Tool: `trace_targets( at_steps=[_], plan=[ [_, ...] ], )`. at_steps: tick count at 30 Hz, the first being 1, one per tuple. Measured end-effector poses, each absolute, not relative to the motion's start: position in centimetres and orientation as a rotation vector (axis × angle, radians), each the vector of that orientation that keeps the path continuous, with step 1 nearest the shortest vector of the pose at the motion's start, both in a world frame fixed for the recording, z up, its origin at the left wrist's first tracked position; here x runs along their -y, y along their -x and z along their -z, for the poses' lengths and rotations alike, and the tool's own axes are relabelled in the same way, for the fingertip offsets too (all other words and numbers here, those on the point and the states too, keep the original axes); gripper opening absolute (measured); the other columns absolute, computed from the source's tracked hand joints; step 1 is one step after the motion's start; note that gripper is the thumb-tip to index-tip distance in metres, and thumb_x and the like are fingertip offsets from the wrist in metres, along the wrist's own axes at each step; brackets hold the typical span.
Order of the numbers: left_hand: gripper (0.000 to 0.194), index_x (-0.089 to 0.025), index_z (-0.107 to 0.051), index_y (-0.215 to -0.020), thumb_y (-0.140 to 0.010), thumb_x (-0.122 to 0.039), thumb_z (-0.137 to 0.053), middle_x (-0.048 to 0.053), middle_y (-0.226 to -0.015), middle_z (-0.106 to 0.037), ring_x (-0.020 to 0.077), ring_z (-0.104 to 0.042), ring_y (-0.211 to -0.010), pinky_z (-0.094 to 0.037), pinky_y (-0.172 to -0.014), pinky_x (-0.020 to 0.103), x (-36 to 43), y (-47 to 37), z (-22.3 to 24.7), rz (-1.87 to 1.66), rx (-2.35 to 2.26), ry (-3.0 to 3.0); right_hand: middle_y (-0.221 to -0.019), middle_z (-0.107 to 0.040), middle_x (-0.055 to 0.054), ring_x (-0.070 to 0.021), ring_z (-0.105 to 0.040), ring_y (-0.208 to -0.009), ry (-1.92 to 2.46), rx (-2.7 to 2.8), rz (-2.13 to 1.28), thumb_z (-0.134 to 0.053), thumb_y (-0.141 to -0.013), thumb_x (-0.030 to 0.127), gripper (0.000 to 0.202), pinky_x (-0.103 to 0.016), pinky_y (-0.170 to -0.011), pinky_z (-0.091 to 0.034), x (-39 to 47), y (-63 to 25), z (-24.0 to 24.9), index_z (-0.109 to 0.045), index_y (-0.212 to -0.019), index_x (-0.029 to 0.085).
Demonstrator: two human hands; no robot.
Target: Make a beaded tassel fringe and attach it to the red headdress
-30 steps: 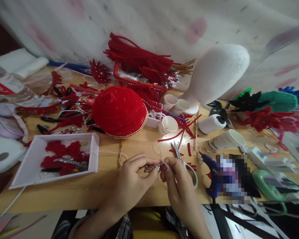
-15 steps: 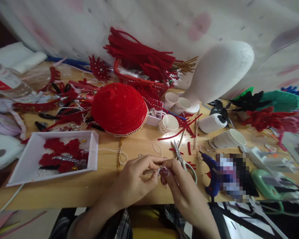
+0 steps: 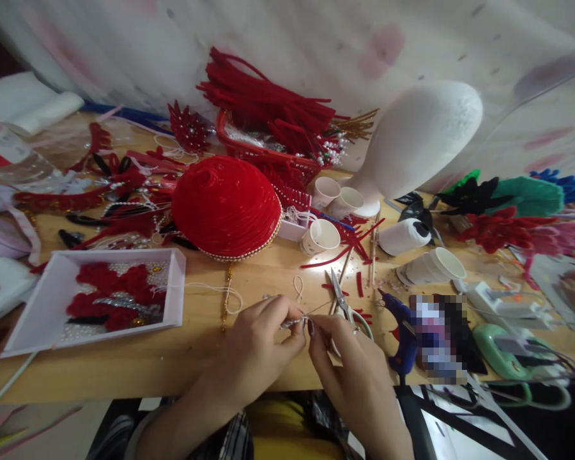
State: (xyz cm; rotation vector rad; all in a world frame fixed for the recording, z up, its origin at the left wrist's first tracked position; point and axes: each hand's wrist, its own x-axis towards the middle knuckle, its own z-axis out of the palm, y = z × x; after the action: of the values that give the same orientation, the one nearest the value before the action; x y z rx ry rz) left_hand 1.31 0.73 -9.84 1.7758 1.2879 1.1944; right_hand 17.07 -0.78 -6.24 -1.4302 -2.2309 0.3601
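My left hand (image 3: 263, 342) is closed in a pinch around a small silvery, beaded-looking piece (image 3: 292, 323) above the table. Beside it, my right hand (image 3: 347, 358) pinches at the right end of that same piece, thumb and forefinger together. A thin strand (image 3: 322, 309) rises from between the fingertips toward the right; I cannot tell thread from wire. The fingers hide most of the piece. Open scissors (image 3: 339, 295) lie just beyond my right hand, and a white thread loop (image 3: 298, 289) lies ahead of both hands.
Left stands a white box (image 3: 176, 300) with red fuzzy flowers and pearls. A red cap (image 3: 226, 207) edged with beads, paper cups (image 3: 322, 237), a thread cone (image 3: 405, 237) and a white mannequin head (image 3: 429, 140) sit behind. A blue glue gun (image 3: 402, 332) lies right.
My right hand has turned, and its fingertips have shifted slightly at the piece's end. A thin strand now shows above the fingers. The whole view has shifted a little.
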Motion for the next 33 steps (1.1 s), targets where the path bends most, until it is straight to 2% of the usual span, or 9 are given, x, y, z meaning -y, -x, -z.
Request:
trace_targets(
  at_steps=[3,8,12,15,18,22,24,29,33],
  plan=[
    [0.017,-0.02,-0.06,-0.082,-0.078,-0.003,-0.059,-0.002,-0.079,-0.073,0.0132,-0.07,-0.076,-0.052,-0.07,0.022,-0.7,-1.5,9.6,-1.177,-1.291,-1.735,-0.075,-0.067,-0.001,-0.0153,-0.064,-0.064,1.412,2.191,-0.303,-0.051,-0.095,0.014,0.011,-0.025,-0.06,-0.044,0.8,-17.4,6.5,-0.06,-0.101,0.019],
    [0.019,-0.02,-0.062,-0.08,-0.076,-0.001,-0.06,-0.004,-0.076,-0.073,0.0124,-0.07,-0.073,-0.052,-0.069,0.022,-0.8,-1.5,8.8,-1.1,-1.258,-1.669,-0.069,-0.067,0.002,-0.0122,-0.063,-0.06,1.446,1.969,-0.568,-0.057,-0.088,0.014,0.011,-0.021,-0.058,-0.048,0.7,-18.1,6.9,-0.065,-0.092,0.02],
    [0.016,-0.02,-0.064,-0.083,-0.078,-0.004,-0.062,-0.002,-0.081,-0.075,0.0148,-0.071,-0.077,-0.053,-0.072,0.025,-0.9,-1.2,8.1,-0.984,-1.266,-1.664,-0.064,-0.064,0.002,-0.0114,-0.058,-0.057,1.433,1.722,-0.956,-0.058,-0.089,0.021,0.01,-0.02,-0.053,-0.046,0.6,-18.5,6.9,-0.065,-0.083,0.021],
    [0.015,-0.021,-0.065,-0.087,-0.082,-0.007,-0.062,-0.003,-0.086,-0.075,0.0148,-0.071,-0.083,-0.053,-0.078,0.027,-1.1,-1.0,7.8,-0.897,-1.229,-1.632,-0.059,-0.059,0.002,-0.0099,-0.051,-0.049,1.377,1.45,-1.338,-0.06,-0.092,0.034,0.018,-0.02,-0.047,-0.042,0.3,-18.8,7.1,-0.064,-0.083,0.019],
    [0.018,-0.023,-0.066,-0.092,-0.084,-0.007,-0.06,-0.003,-0.092,-0.074,0.0148,-0.069,-0.091,-0.053,-0.082,0.028,-1.3,-1.0,7.9,-0.872,-1.203,-1.609,-0.05,-0.053,0.005,-0.0073,-0.042,-0.042,1.319,1.231,-1.581,-0.065,-0.088,0.041,0.025,-0.02,-0.044,-0.037,-0.2,-19.0,7.7,-0.065,-0.083,0.017],
    [0.023,-0.022,-0.065,-0.101,-0.086,-0.006,-0.058,0.001,-0.102,-0.071,0.0159,-0.066,-0.101,-0.053,-0.09,0.029,-1.3,-1.2,8.4,-1.023,-1.223,-1.684,-0.043,-0.039,0.011,-0.0057,-0.032,-0.038,1.24,0.987,-1.691,-0.072,-0.082,0.042,0.026,-0.021,-0.046,-0.038,-0.4,-18.7,8.8,-0.065,-0.079,0.016],
    [0.025,-0.022,-0.067,-0.101,-0.086,-0.005,-0.058,0.003,-0.104,-0.069,0.0162,-0.066,-0.103,-0.052,-0.093,0.029,-1.2,-1.1,8.7,-1.119,-1.228,-1.739,-0.041,-0.035,0.013,-0.005,-0.027,-0.037,1.216,0.904,-1.732,-0.074,-0.08,0.043,0.028,-0.021,-0.043,-0.035,-0.3,-18.3,9.1,-0.064,-0.075,0.017],
    [0.029,-0.027,-0.071,-0.097,-0.086,-0.003,-0.057,-0.001,-0.099,-0.072,0.0129,-0.068,-0.097,-0.055,-0.089,0.024,-0.8,-0.2,9.0,-1.108,-1.156,-1.771,-0.039,-0.033,0.013,-0.004,-0.022,-0.037,1.138,0.809,-1.818,-0.076,-0.079,0.043,0.03,-0.019,-0.042,-0.03,-0.2,-17.4,9.2,-0.063,-0.07,0.017],
    [0.031,-0.028,-0.073,-0.102,-0.085,-0.005,-0.06,-0.002,-0.102,-0.077,0.0142,-0.071,-0.101,-0.057,-0.093,0.026,-0.6,0.0,8.9,-1.11,-1.207,-1.824,-0.039,-0.031,0.014,-0.0033,-0.018,-0.037,1.087,0.679,-1.88,-0.078,-0.077,0.041,0.029,-0.018,-0.041,-0.027,-0.6,-17.2,9.1,-0.065,-0.072,0.016]
  ],
)
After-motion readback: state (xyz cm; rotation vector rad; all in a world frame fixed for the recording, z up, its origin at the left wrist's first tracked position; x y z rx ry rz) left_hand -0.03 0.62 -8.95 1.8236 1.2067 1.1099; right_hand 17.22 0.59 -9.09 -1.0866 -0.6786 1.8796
